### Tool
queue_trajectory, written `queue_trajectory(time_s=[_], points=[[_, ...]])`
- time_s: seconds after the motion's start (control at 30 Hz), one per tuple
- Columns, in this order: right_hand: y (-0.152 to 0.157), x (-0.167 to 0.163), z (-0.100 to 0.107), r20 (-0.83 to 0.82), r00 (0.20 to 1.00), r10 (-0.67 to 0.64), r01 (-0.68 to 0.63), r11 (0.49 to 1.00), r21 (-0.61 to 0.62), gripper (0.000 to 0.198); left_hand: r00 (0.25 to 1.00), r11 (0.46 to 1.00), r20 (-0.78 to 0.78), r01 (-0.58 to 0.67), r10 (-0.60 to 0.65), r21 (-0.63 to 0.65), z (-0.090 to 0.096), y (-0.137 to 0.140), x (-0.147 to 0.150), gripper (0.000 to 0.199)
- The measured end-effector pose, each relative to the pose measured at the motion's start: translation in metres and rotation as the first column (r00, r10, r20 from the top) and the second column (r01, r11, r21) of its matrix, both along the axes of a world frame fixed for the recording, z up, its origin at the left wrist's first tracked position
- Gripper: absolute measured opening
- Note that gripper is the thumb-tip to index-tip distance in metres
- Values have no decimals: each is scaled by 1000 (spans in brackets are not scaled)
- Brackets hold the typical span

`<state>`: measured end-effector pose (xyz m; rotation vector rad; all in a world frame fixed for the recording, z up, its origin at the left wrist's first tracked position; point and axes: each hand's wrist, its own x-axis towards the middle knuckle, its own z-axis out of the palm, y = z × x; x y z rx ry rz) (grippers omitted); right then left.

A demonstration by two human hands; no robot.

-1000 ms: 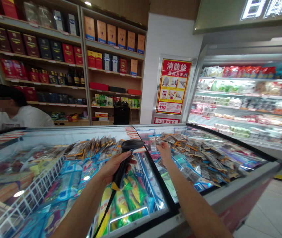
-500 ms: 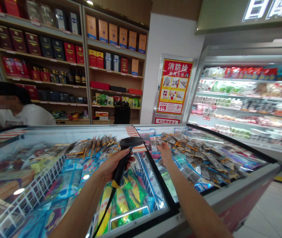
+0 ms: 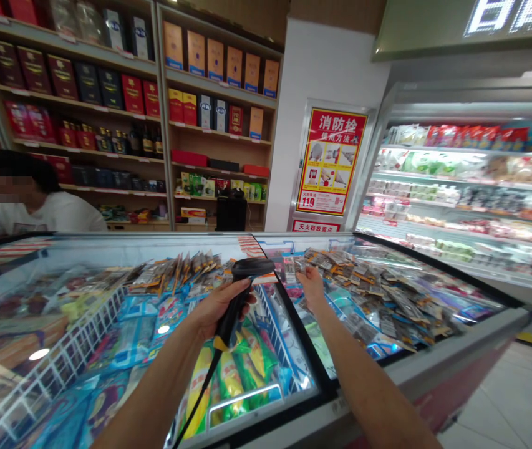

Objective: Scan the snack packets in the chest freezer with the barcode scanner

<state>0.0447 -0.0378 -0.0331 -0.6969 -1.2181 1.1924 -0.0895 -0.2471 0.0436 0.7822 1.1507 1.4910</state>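
Note:
My left hand (image 3: 214,307) is wrapped around the handle of a black barcode scanner (image 3: 252,268) with a yellow base and a trailing cable. The scanner head is raised over the chest freezer and faces right. To its right, my right hand (image 3: 311,288) pinches a small flat packet (image 3: 290,268) at its edge, apart from the scanner. Beside that hand lies a heap of similar grey and orange packets (image 3: 387,296) on the freezer's right side. Below the scanner, yellow and green ice-cream packs (image 3: 232,380) sit in a white wire basket (image 3: 92,337).
The chest freezer's black divider (image 3: 300,330) runs between its two sides. More packets (image 3: 158,274) lie at the back left. A person (image 3: 55,209) in a white shirt is behind the freezer at left. Shelves of boxes (image 3: 219,56) and a lit refrigerated display (image 3: 471,187) stand beyond.
The camera view has shifted very slightly. Both hands keep their hold on the scanner and the packet, with almost no movement.

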Motion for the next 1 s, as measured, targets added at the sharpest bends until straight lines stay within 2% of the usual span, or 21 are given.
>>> queue_trajectory(time_s=[0.13,0.23,0.33,0.43,0.53,0.6,0.7,0.83,1.0], points=[[1,0,-2,-30,1000,9,-9,1000,-7,27,997,998,46,-66,67,-23,4,-2,-2,18],[1,1,-2,-50,998,31,-32,999,-21,27,995,998,83,-46,50,-42,8,-5,-3,18],[1,1,-2,-43,999,26,-27,999,-18,27,989,999,147,37,-31,-38,12,-8,-5,21],[1,2,-1,-31,999,7,-7,1000,-13,26,968,989,199,147,-150,28,15,-12,-8,22],[2,3,-2,-41,999,-8,7,1000,-15,25,947,967,201,232,-249,105,18,-16,-12,25],[4,5,-3,-51,999,-10,9,1000,-18,25,943,960,194,252,-272,120,20,-18,-13,26],[7,6,-5,-58,998,-8,6,1000,-27,26,958,970,162,222,-235,96,23,-20,-11,23],[8,7,-5,-40,999,-23,23,999,-23,25,990,993,84,110,-114,50,27,-25,-4,17],[6,9,-2,-48,998,-41,40,999,-11,25,999,996,12,52,-53,75,31,-30,2,20]])
